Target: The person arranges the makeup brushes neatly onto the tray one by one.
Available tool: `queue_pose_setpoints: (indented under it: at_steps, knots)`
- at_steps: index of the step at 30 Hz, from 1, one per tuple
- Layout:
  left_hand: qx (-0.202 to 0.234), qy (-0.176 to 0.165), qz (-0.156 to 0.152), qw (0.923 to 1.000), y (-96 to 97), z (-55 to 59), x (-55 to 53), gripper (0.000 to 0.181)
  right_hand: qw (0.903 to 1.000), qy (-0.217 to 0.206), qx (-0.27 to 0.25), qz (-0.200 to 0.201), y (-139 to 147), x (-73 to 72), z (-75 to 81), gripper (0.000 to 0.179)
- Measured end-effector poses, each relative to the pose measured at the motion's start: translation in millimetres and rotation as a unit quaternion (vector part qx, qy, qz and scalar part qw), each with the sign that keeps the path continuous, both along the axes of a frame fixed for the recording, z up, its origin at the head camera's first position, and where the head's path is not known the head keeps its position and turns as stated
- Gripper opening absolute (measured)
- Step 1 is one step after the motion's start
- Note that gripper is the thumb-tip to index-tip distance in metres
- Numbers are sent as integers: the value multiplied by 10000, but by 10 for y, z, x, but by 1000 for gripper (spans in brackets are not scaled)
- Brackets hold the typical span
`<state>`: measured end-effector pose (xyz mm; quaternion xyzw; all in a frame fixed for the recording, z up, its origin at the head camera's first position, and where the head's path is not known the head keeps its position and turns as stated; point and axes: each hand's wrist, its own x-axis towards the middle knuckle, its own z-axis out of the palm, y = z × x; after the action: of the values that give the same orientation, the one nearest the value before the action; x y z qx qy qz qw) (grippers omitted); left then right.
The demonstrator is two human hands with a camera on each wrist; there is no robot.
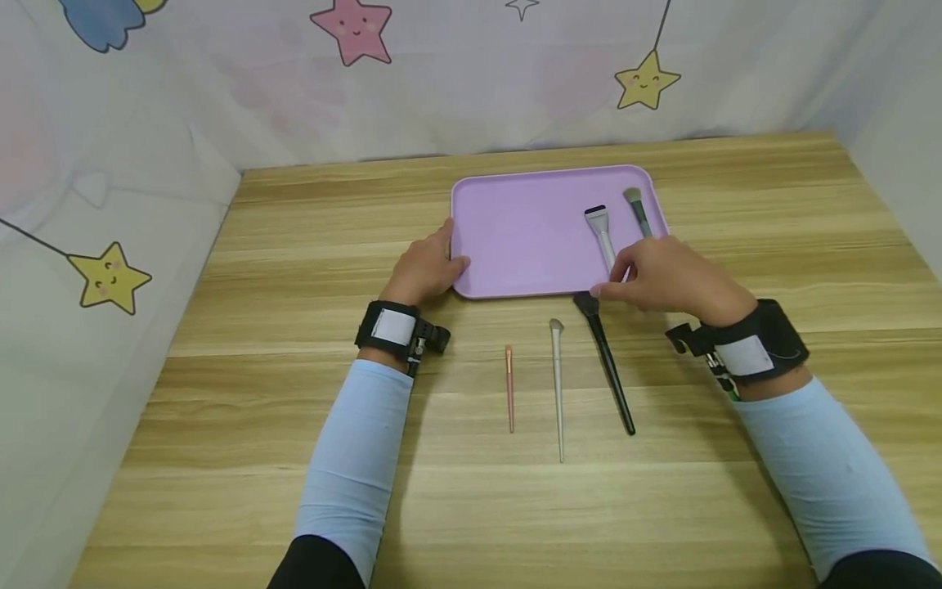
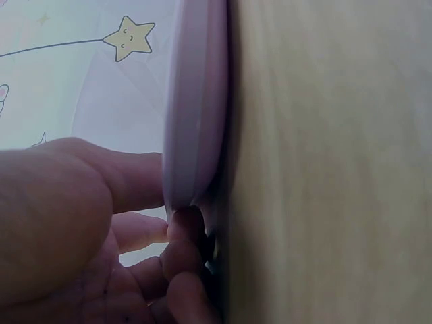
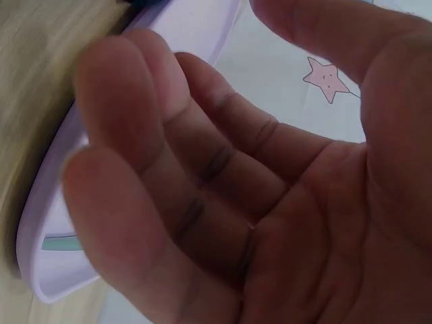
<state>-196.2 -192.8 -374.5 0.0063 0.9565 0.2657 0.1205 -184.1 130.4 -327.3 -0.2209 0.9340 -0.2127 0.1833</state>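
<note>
On a wooden table (image 1: 471, 523), a slim pink brush (image 1: 510, 388), a pale brush (image 1: 558, 393) and a black brush (image 1: 607, 364) lie side by side. Beyond, the left hand (image 1: 424, 263) pinches the left edge of a lilac tray (image 1: 522, 233). The right hand (image 1: 673, 276), loosely curved and holding nothing, hovers by the tray's near right corner. A flat-tipped brush (image 1: 603, 233) and a green brush (image 1: 639, 213) lie on the tray. Behind hangs star-printed cloth (image 1: 456, 98).
</note>
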Motion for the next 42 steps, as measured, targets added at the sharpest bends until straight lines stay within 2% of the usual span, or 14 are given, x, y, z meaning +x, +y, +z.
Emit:
queue_pose_setpoints:
  at_steps: [11,23,34,42]
  knots:
    - [0,-19,15,10000,13,20,15,74,9973,-447,233,542,5,30,6,37]
    - [4,-55,21,10000,10,13,3,74,9956,-615,378,589,-19,72,-2,39]
    - [50,-60,19,10000,5,28,15,74,9911,-841,574,862,-70,96,-68,43]
    - [37,-65,14,10000,2,23,8,74,9896,-904,543,982,-100,108,-130,35]
